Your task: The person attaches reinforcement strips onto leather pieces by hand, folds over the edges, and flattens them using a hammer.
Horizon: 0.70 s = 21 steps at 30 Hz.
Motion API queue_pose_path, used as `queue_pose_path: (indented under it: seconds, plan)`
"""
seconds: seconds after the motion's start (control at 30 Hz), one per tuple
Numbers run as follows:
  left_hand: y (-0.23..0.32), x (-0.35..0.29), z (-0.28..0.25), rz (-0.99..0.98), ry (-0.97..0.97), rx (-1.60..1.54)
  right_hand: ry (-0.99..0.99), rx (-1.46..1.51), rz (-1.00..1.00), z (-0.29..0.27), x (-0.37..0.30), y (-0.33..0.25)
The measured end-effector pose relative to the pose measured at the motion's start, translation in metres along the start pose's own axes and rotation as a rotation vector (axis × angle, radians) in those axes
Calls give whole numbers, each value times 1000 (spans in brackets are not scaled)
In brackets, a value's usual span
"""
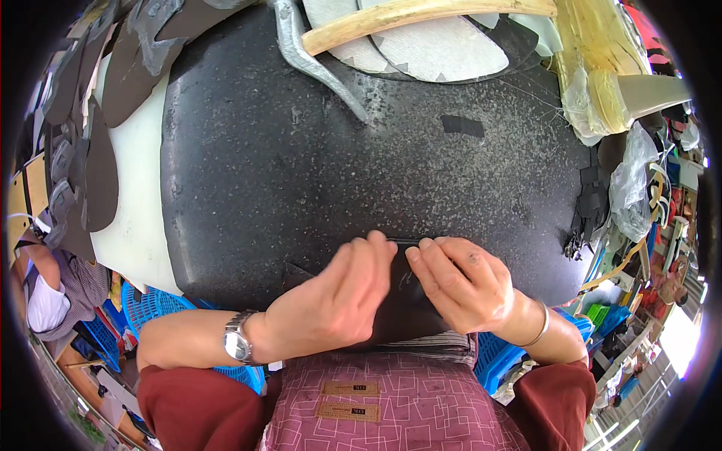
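The left hand [331, 297] and right hand [466, 286] pinch the far edge of a thin, smooth black sheet [407, 304], likely light, pliable, best held at that edge's ends.

Blur softens the left hand [331, 297], and its curled fingers hide whatever lies within its grip. The right hand's [470, 286] fingertips cover the right end of a thin black strip [407, 242], too dark to make out clearly. The upper edge cuts off the hammer's metal head [304, 56]; its wooden handle [429, 21] partly hides the pale oval pieces [451, 56]. The wristwatch's [238, 346] dial is too small to read.
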<state>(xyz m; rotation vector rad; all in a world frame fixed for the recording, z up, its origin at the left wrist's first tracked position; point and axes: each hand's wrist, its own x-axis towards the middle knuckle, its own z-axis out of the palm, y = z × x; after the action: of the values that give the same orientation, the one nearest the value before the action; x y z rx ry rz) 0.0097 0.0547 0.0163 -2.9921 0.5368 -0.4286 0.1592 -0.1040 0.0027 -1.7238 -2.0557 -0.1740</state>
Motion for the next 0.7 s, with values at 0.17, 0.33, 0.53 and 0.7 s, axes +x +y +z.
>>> queue_pose_path:
  seconds: [0.17,0.33,0.53,0.7]
  plan:
    - [-10,-2,1,191,-65,-96,-12,-101,-24,-6,-4,-2]
    - [-9,1,-1,185,-101,-117,50,-288,-102,-12,-23,-6]
    - [-10,15,-5,128,-153,-262,-1,-255,-43,-14,-21,-10]
    - [-24,10,-5,2,-211,-522,-27,74,73,-18,-16,4]
